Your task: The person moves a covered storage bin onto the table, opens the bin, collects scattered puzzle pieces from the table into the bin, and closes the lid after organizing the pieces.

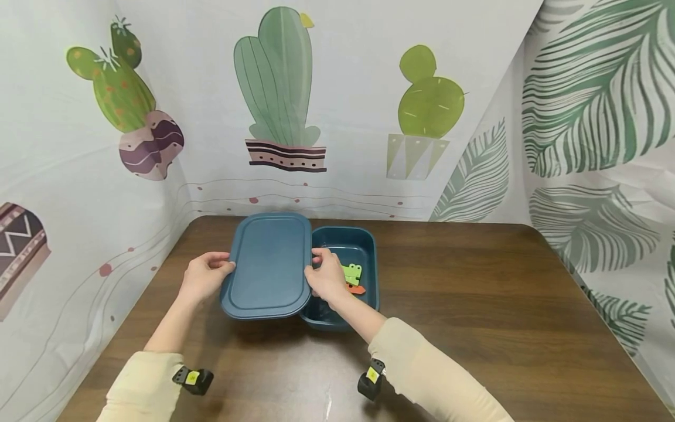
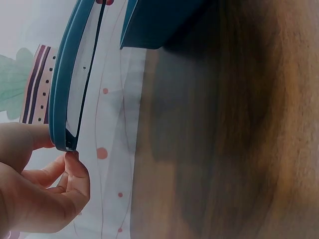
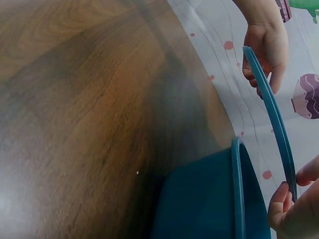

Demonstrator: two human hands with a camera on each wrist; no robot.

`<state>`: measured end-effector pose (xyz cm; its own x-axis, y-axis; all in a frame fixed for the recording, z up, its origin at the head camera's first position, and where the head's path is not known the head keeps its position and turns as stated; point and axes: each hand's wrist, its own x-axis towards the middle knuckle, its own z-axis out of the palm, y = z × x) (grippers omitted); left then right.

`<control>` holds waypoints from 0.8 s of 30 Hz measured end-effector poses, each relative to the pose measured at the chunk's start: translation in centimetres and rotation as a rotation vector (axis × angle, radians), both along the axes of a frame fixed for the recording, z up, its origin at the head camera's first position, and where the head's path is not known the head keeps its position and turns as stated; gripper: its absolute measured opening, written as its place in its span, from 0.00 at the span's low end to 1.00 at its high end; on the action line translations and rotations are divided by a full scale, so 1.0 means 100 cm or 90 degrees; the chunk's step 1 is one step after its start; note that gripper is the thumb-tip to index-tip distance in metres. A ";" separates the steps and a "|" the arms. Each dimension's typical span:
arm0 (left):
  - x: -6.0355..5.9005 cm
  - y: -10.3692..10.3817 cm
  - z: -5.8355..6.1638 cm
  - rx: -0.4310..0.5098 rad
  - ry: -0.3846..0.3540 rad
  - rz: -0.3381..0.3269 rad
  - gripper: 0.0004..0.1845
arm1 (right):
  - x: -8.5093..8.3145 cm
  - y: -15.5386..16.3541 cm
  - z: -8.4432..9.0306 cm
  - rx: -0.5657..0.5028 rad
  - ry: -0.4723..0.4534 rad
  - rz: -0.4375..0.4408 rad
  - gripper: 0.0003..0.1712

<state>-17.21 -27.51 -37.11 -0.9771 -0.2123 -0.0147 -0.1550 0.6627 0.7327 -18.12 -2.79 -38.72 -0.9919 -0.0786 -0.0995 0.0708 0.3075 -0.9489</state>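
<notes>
Fingers and thumbs of both hands pinch the edges of the blue lid (image 1: 268, 265), lifted clear of the wooden table (image 1: 474, 293), which is the largest thing in view, backed by cactus-printed cloth (image 1: 337, 105). Left hand (image 1: 203, 277) grips the lid's left edge, right hand (image 1: 326, 276) its right edge. Lid sits left of the open blue box (image 1: 369, 258), overlapping its left rim. Inside the box lie a green toy piece (image 1: 352, 273) and a smaller orange piece (image 1: 357, 289).
</notes>
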 end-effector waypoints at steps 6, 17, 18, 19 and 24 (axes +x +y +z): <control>-0.004 0.010 -0.003 -0.001 -0.003 -0.013 0.21 | 0.000 0.012 0.000 0.037 0.025 0.002 0.24; -0.011 0.031 -0.008 0.003 0.008 -0.008 0.19 | -0.001 0.028 0.003 0.141 0.087 -0.032 0.23; -0.011 0.033 -0.009 0.001 0.010 -0.009 0.19 | -0.001 0.030 0.004 0.150 0.088 -0.036 0.23; -0.012 0.034 -0.009 0.000 0.014 -0.009 0.19 | -0.001 0.031 0.005 0.160 0.092 -0.039 0.23; -0.015 0.043 -0.010 -0.009 0.025 -0.018 0.18 | 0.000 0.040 0.009 0.190 0.098 -0.042 0.23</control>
<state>-18.69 -23.21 -38.16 -0.9826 -0.1839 0.0265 -0.1071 0.6771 0.7281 -18.16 1.19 -37.81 -0.9991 -0.0032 0.0434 -0.0374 0.5723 -0.8192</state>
